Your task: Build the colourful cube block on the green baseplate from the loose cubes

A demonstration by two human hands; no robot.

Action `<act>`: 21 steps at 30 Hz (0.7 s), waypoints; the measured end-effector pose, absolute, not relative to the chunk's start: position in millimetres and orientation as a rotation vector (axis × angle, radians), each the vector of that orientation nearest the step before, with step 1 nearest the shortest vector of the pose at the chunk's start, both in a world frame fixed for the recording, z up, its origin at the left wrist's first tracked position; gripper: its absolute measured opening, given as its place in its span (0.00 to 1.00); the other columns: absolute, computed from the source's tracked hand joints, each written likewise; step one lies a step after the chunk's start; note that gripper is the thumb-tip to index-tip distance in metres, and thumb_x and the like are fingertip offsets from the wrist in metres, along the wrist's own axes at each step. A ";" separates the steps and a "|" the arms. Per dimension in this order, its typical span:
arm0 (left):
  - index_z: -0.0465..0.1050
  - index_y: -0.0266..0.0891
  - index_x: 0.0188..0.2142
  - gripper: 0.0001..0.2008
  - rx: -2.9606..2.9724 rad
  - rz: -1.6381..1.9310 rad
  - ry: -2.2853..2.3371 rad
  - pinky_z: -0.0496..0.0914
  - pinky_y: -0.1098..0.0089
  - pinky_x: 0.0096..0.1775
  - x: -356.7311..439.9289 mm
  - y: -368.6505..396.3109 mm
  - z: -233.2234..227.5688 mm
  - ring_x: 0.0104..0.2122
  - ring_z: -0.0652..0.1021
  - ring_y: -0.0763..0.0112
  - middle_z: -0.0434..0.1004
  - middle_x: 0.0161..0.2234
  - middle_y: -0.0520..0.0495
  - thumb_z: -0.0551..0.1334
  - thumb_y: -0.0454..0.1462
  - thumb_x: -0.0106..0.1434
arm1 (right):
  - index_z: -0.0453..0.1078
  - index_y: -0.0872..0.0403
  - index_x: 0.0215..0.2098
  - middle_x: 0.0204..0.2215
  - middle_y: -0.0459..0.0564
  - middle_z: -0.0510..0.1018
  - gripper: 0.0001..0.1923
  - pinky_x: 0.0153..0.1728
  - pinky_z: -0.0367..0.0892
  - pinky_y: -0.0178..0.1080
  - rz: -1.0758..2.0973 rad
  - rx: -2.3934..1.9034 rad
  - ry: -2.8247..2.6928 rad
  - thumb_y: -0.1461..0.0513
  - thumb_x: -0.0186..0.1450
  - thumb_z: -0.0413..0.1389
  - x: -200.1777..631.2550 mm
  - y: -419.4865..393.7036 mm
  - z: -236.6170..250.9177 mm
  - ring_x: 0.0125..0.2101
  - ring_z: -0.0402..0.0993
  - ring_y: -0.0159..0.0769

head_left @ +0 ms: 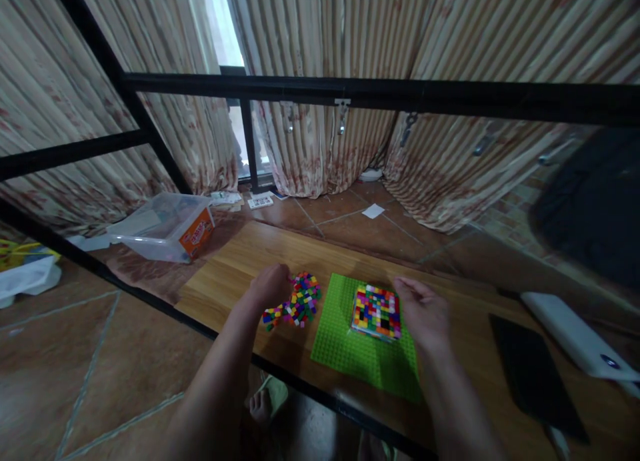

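Home, with long patterned curtains [320, 37]

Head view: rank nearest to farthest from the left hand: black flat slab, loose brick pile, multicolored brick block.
1. Loose brick pile: right beside the left hand.
2. Multicolored brick block: farther right, on the green baseplate.
3. Black flat slab: far right, beyond the baseplate.

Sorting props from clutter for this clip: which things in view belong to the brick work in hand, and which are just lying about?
In use:
loose bricks, at the left hand
brick block, beside the right hand
green baseplate, under the block

Seemingly lying about:
clear plastic box
dark flat slab
white device
white paper
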State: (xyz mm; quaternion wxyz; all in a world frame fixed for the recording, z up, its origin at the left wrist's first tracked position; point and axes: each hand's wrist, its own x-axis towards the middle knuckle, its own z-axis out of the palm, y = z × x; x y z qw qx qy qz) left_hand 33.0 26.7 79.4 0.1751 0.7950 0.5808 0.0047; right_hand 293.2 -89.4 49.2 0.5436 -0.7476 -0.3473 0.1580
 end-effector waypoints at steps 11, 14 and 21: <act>0.72 0.34 0.33 0.07 1.438 0.529 0.986 0.70 0.73 0.35 45.4 24.4 79.2 0.29 0.77 0.73 0.77 0.27 0.52 0.65 0.34 0.54 | 0.77 0.54 0.35 0.38 0.55 0.79 0.16 0.45 0.69 0.45 0.033 -1.728 -1.043 0.52 0.63 0.53 281.9 -93.9 62.7 0.40 0.75 0.42; 0.71 0.35 0.40 0.14 1.095 0.582 0.821 0.72 0.70 0.42 57.5 14.9 81.9 0.32 0.80 0.73 0.79 0.33 0.49 0.68 0.34 0.53 | 0.76 0.52 0.36 0.39 0.53 0.78 0.13 0.47 0.68 0.43 0.073 -1.540 -1.188 0.55 0.65 0.52 261.0 -93.4 74.0 0.43 0.75 0.39; 0.74 0.37 0.46 0.18 0.922 0.576 0.570 0.73 0.66 0.47 77.9 0.3 86.6 0.37 0.81 0.71 0.80 0.43 0.42 0.69 0.34 0.54 | 0.75 0.49 0.42 0.41 0.49 0.79 0.10 0.48 0.68 0.41 0.429 -1.389 -1.362 0.58 0.65 0.55 228.5 -88.4 75.5 0.44 0.74 0.37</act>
